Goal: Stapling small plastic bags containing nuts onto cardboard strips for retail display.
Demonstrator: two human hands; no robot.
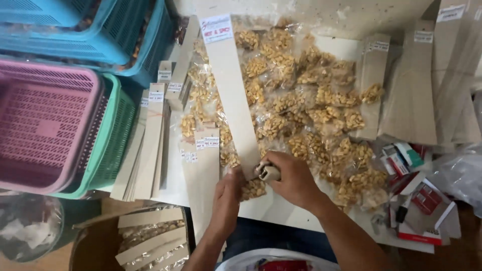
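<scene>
Both hands meet at the near end of a long cardboard strip (pixel 232 95) that runs away from the person across the table. Left hand (pixel 227 198) — fingers curled down, pinching a small clear packet of nuts (pixel 252 189) against the strip's lower end. Right hand (pixel 293 178) closed around a small stapler (pixel 267 172), its nose pressed on the strip just above that packet.

Far left: a pink basket (pixel 45 125) nested in a green basket (pixel 118 135), with blue baskets (pixel 110 30) stacked behind. Below them, a cardboard box (pixel 100 241) holding finished strips with packets attached, and a crumpled clear bag (pixel 27 226) beside it. Just right of the baskets, a fanned stack of blank labelled strips (pixel 150 140), more lying near the left hand.

Centre to right of the held strip: a wide heap of nut packets (pixel 301 100) in clear plastic, spread loose over the white tabletop (pixel 281 208) — some touching the strip's edge.

Right side: more cardboard strips (pixel 411 85) laid overlapping, one with a packet already fixed. Near the right forearm, several small staple boxes (pixel 406 158), red, white and green, jumbled together, plastic wrap (pixel 459 175) at the edge.
</scene>
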